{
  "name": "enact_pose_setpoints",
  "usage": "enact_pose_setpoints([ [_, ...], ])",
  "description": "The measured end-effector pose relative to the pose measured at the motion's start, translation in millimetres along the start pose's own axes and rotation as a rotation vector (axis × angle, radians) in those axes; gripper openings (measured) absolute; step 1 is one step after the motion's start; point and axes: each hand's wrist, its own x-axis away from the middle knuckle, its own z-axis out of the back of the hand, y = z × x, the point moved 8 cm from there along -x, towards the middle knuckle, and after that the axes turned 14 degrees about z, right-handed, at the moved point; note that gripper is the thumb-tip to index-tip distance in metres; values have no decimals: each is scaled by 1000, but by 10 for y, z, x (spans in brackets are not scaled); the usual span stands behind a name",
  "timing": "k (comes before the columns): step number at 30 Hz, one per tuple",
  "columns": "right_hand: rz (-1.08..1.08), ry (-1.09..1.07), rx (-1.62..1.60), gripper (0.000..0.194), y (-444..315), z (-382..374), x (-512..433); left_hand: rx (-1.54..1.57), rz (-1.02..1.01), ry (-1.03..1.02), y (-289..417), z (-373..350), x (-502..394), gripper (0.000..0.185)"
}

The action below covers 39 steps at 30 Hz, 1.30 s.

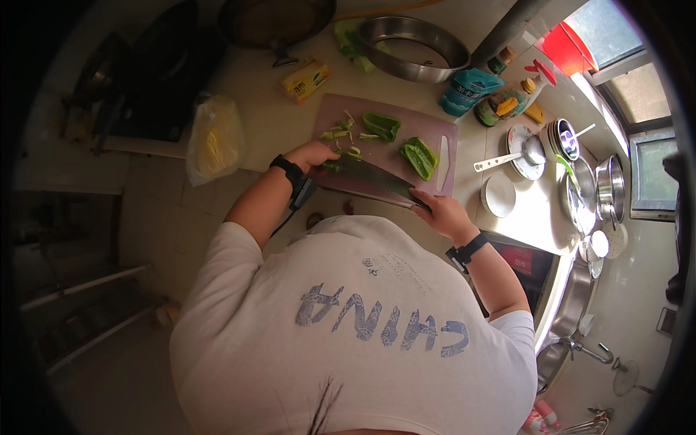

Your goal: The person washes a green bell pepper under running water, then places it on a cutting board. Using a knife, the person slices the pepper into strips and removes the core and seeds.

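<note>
My right hand [443, 213] is closed around the handle of a kitchen knife [378, 178], whose broad blade lies over the front of a pinkish cutting board [353, 111]. At the blade's far end, my left hand [314, 156] holds a piece of green pepper [330, 166], partly hidden by fingers and blade. Behind the knife, a hollow green pepper half [381, 126] rests on the board. Another opened green pepper piece [420, 158] lies near the board's slotted end. Pale-green pepper scraps [338, 132] are scattered at the board's left side.
A steel basin [414, 49], a yellow box [305, 81] and a dark pan [277, 22] stand behind the board. To the left is a plastic bag with yellow contents [215, 141]. At right are a blue pouch [468, 91], bottles, a ladle on a plate [525, 152] and a white bowl [498, 196].
</note>
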Motion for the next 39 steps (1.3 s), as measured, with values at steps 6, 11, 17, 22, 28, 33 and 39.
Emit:
enact_pose_setpoints([
  [6, -85, -26, -100, 39, -41, 17, -72, -47, -76, 21, -6, -38, -18, 21],
  [11, -106, -2, -220, 39, -33, -27, -125, -300, -310, 177, 57, -50, 31, 27],
  [17, -134, 57, -358, 38, -2, -163, -263, -710, -571, 541, 191, -49, 403, 34],
  [22, -179, 42, -478, 40, 25, -183, -327, -599, -633, 542, 147, -41, 733, 31],
  [28, -182, 218, -496, 41, 159, -40, -147, -32, -517, 250, 165, 108, 648, 38],
  [33, -188, 347, -382, 40, 331, 130, 89, 50, -482, -88, 416, -593, 415, 38],
  [39, -321, 316, -396, 40, 316, 98, 478, -823, -925, 670, 936, -1068, 509, 24],
])
